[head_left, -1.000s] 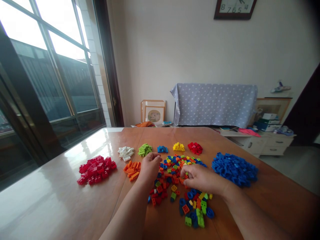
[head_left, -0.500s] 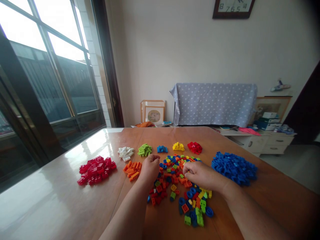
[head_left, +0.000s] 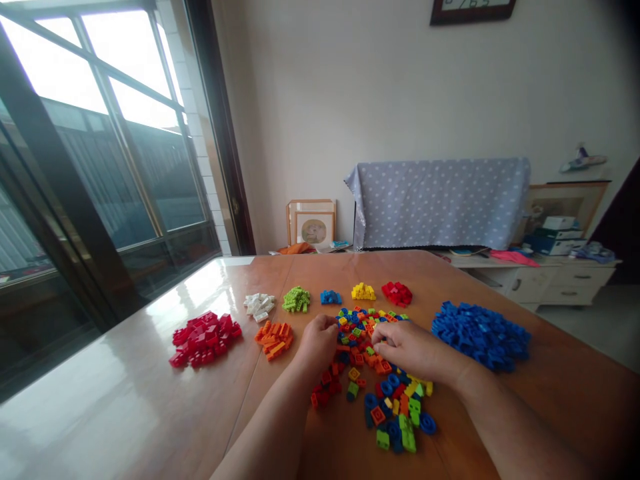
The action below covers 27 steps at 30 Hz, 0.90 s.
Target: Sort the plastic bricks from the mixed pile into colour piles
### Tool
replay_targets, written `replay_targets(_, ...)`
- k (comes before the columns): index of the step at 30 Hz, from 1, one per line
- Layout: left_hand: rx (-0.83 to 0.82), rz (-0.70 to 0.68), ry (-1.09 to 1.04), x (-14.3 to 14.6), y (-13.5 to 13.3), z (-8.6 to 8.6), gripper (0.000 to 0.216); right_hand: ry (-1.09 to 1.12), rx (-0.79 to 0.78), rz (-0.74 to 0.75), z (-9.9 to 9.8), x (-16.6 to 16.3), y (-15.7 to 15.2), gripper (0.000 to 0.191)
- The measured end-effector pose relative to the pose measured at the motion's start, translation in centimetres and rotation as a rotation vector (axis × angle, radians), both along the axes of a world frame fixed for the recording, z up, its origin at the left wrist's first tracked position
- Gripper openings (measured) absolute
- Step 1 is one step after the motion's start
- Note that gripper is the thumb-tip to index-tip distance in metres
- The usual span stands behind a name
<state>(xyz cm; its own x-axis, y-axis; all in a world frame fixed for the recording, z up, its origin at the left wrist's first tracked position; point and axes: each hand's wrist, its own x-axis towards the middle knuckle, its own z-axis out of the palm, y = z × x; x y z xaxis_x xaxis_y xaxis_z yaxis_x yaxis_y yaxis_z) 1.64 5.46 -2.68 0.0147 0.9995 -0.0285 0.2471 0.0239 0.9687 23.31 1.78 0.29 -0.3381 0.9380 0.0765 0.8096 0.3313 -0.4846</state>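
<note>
A mixed heap of toy building bricks (head_left: 358, 360) in red, orange, green, yellow and blue spreads over the table between my hands. My left hand (head_left: 318, 341) is at the heap's left side, fingers curled together. Over the right part of the heap is my right hand (head_left: 404, 343), thumb and fingers bent in a pinch. Whatever either hand has between its fingertips is too small or hidden to make out. Just left of my left hand lies a pile of orange bricks (head_left: 274, 340). To the right of my right hand rises a large pile of blue bricks (head_left: 480, 335).
On the wooden table (head_left: 210, 413) lie sorted piles: dark red bricks (head_left: 205, 339), white bricks (head_left: 259, 306), green bricks (head_left: 297, 299), small blue bricks (head_left: 331, 297), yellow bricks (head_left: 363, 291) and red bricks (head_left: 397, 293). A dotted cloth (head_left: 440, 203) hangs behind the table.
My left hand has moved right, closer to the mixed heap. My right hand stays over the heap, nearly still. The whole scene has shifted slightly to the right in view.
</note>
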Motion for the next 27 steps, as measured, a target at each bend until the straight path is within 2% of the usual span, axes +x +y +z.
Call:
replay_targets(6, -0.020, -0.142, -0.122, 0.3, -0.2, -0.1, 0.037, 0.015, 0.015, -0.015, 0.5, 0.2, -0.2, 0.014)
replay_targets(10, 0.007, -0.120, -0.199, 0.0, -0.2, 0.6, 0.037, 0.007, 0.027, -0.043, 0.7, 0.7, -0.2, 0.014)
replay_targets(15, 0.035, -0.024, -0.209, -0.7, -0.4, 1.9, 0.033, -0.006, 0.015, -0.040, 0.9, 1.6, -0.1, 0.012)
replay_targets(19, 0.040, 0.014, -0.141, -1.1, -0.6, 2.7, 0.031, -0.045, -0.024, -0.078, 0.9, 2.3, 0.1, 0.012)
replay_targets(22, 0.019, 0.010, -0.048, -1.3, -0.5, 2.6, 0.026, -0.036, -0.047, -0.083, 0.9, 2.3, 0.2, 0.011)
replay_targets(27, 0.121, -0.126, 0.277, -1.4, -0.6, 1.4, 0.015, -0.024, -0.048, -0.071, 0.9, 2.3, 0.4, 0.011)
